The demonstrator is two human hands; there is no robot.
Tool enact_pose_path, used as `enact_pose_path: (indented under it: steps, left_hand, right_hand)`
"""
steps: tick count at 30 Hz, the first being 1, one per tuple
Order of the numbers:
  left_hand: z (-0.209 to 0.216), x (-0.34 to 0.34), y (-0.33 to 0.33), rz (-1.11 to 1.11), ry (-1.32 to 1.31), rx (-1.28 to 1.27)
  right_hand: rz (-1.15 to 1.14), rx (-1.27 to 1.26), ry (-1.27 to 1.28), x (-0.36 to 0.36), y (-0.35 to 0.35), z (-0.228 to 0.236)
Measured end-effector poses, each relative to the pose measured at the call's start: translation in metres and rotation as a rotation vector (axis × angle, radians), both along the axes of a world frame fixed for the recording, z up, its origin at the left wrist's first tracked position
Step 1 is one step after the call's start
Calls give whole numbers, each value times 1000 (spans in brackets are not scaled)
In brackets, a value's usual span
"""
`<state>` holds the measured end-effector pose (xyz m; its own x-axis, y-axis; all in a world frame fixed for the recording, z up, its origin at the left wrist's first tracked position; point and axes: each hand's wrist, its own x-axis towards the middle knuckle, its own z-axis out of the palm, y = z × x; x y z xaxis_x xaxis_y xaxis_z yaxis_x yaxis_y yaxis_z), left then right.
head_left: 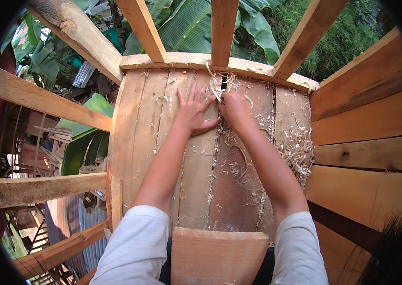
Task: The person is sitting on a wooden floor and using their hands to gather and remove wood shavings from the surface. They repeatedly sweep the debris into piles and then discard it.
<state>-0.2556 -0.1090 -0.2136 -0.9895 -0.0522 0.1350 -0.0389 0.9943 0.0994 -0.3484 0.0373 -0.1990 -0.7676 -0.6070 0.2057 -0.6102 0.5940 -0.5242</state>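
My left hand (193,113) lies palm down on the wooden floor boards (165,123), fingers spread and thumb pointing toward the seam beside it. Just to its right, my right hand (235,110) is closed, knuckles up, over the seam between two boards. Pale curled wood shavings (215,88) stand up right at its fingertips. Whatever the fingers grip is hidden beneath the hand. A dark narrow gap (223,82) shows between the boards just beyond it, near the far edge beam (186,60).
A heap of shavings (297,154) lies right of my right forearm, against the plank wall (364,154). Upright posts (224,33) rise from the far beam, with banana leaves behind. Side rails (49,101) run out at the left. A wooden board (219,256) stands close before me.
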Motion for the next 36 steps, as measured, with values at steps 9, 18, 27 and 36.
enact_pose_path:
  steps: [9,18,27,36]
  left_hand:
    - [-10,1,-5,8,108,68]
    - [2,-1,0,16,40,45]
    - [-3,0,-2,22,119,168]
    - [-8,7,-10,76,120,122]
  right_hand:
    - [-117,197,-45,-15,24,20]
    - [22,185,358,-23,-7,-11]
    - [117,246,142,-6,29,-5]
    - [137,416,-381,-58,46,91]
